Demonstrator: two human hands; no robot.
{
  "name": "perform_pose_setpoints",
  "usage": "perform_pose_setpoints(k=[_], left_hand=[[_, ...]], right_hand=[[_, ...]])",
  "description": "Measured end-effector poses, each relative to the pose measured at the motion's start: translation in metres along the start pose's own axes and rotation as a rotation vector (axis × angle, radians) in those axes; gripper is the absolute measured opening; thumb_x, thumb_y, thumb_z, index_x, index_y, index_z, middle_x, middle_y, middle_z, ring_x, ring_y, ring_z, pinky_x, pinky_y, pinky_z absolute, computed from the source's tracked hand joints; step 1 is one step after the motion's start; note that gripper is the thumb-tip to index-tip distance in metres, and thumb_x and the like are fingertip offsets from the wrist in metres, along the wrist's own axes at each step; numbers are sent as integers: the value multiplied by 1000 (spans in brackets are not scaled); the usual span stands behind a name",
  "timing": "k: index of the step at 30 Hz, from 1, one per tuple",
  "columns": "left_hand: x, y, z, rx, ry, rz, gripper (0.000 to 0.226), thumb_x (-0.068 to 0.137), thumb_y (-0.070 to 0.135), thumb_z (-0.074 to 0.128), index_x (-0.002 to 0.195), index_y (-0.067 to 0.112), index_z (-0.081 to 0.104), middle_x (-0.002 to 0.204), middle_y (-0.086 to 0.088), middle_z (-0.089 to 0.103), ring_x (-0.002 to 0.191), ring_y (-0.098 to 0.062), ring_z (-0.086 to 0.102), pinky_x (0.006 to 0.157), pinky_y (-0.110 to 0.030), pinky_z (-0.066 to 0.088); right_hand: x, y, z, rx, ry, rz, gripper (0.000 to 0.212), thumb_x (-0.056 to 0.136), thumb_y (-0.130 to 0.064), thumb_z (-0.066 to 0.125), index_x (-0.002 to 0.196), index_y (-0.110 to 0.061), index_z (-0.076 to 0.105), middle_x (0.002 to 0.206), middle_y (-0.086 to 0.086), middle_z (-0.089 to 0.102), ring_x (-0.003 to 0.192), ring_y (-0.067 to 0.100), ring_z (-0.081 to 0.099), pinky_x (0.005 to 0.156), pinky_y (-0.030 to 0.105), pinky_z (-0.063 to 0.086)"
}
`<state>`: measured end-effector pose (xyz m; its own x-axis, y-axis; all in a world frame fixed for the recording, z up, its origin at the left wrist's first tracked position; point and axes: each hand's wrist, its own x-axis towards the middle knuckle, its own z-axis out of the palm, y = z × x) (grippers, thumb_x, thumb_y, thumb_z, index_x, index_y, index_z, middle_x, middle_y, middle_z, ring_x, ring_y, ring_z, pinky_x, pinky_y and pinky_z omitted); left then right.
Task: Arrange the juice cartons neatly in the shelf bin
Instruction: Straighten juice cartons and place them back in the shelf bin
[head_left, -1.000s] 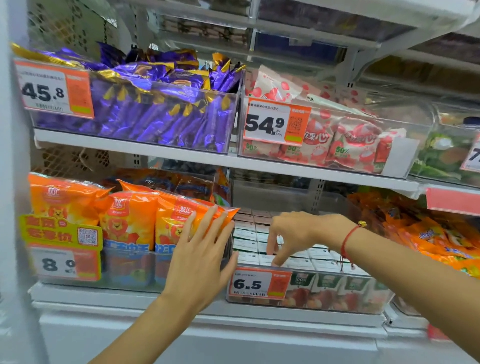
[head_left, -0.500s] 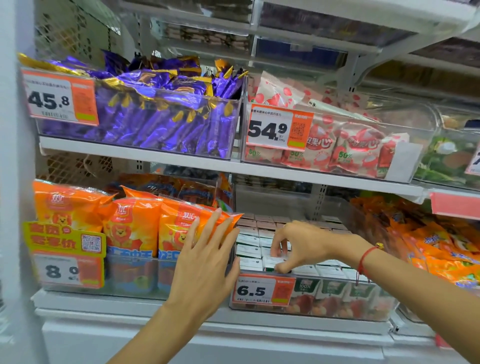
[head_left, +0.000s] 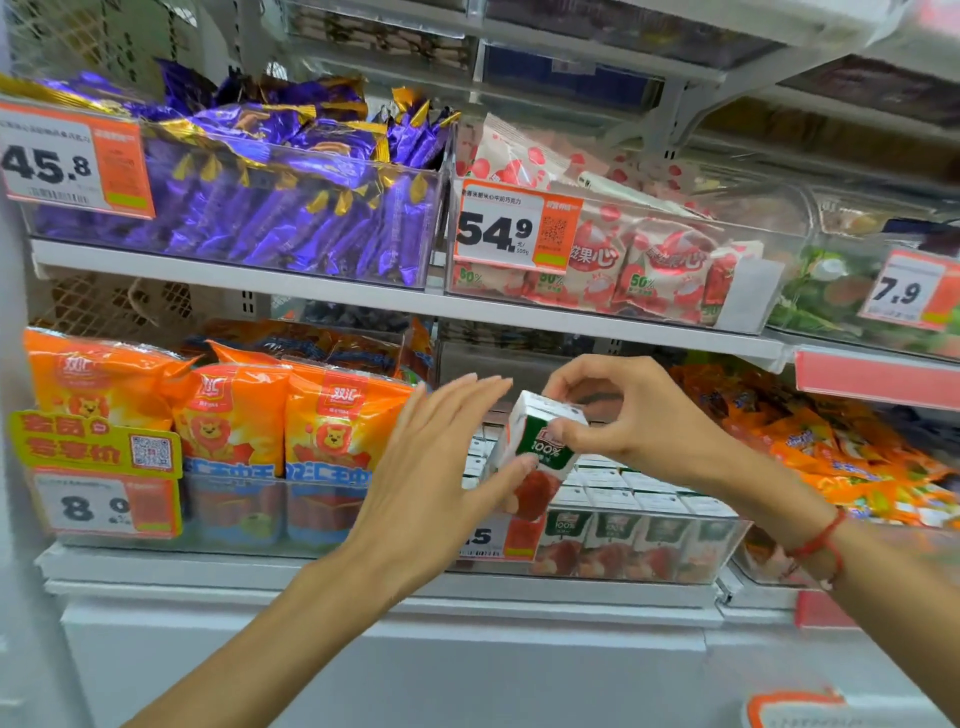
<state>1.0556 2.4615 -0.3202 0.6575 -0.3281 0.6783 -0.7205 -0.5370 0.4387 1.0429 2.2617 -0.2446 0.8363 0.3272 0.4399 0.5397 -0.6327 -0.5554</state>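
One juice carton (head_left: 540, 449) has come up out of the shelf bin (head_left: 717, 540); my right hand (head_left: 623, 415) pinches it mid-frame, left hand (head_left: 436, 478) flat-fingered against it, ready for re-seating.

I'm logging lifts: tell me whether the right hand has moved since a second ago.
Yes. The right hand has risen from the carton rows in the clear bin, now pinching one juice carton above the others, nearer the white shelf edge overhead.

"100%" on carton (head_left: 540, 441), price tags (head_left: 514, 228) "54.9", "45.8"
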Motion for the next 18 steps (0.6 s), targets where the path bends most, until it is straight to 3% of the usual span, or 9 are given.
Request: perform_pose_setpoints(k=[2, 4, 7, 9, 13, 15, 18], left_hand=[[-4, 11, -4, -147, -79, -37, 50, 86, 59, 55, 133, 49, 44, 126, 34, 51, 119, 12, 45, 102, -25, 43], [-11, 22, -4, -379, -164, -159, 39, 85, 46, 65, 122, 48, 54, 114, 23, 65, 104, 4, 60, 88, -32, 55], [-24, 35, 4, -616, -214, -360, 28, 86, 32, 69, 113, 36, 64, 107, 9, 71, 101, -8, 67, 89, -38, 56], [-34, 40, 12, -747, -224, -496, 17, 87, 29, 68, 103, 35, 66, 105, 7, 72, 103, -12, 67, 87, -31, 57], [-54, 45, 26, -879, -333, -679, 23, 91, 28, 65, 115, 29, 65, 103, 6, 74, 94, -7, 71, 77, -19, 56], [-59, 47, 30, -904, -393, -709, 25, 94, 27, 62, 119, 27, 63, 105, 6, 74, 94, -7, 71, 75, -19, 57], [-59, 47, 31, -894, -437, -723, 28, 96, 29, 58, 124, 29, 60, 111, 5, 72, 100, -7, 69, 80, -20, 56]], right_hand=[[-17, -7, 1, 62, 21, 39, 14, 80, -12, 76, 85, -23, 68, 86, -4, 71, 82, 8, 68, 75, 24, 57], [-35, -9, 5, 121, 65, 113, 8, 81, -22, 75, 86, -24, 70, 89, -6, 73, 88, 8, 69, 79, 23, 56], [-61, -4, 23, 265, 127, 267, 12, 87, -30, 66, 96, -27, 71, 99, -8, 74, 89, 7, 70, 75, 21, 56], [-79, 2, 42, 400, 133, 383, 15, 92, -33, 60, 104, -27, 67, 107, -3, 72, 89, 8, 70, 69, 20, 55], [-113, 9, 75, 485, 154, 470, 28, 94, -41, 55, 117, -27, 61, 110, -12, 71, 98, -3, 67, 71, 11, 52], [-120, 11, 80, 511, 169, 471, 19, 98, -35, 50, 111, -29, 63, 102, -17, 72, 94, -8, 66, 68, 8, 50], [-123, 13, 78, 476, 176, 509, 20, 99, -42, 45, 107, -38, 64, 100, -21, 71, 95, -6, 65, 74, 14, 54]])
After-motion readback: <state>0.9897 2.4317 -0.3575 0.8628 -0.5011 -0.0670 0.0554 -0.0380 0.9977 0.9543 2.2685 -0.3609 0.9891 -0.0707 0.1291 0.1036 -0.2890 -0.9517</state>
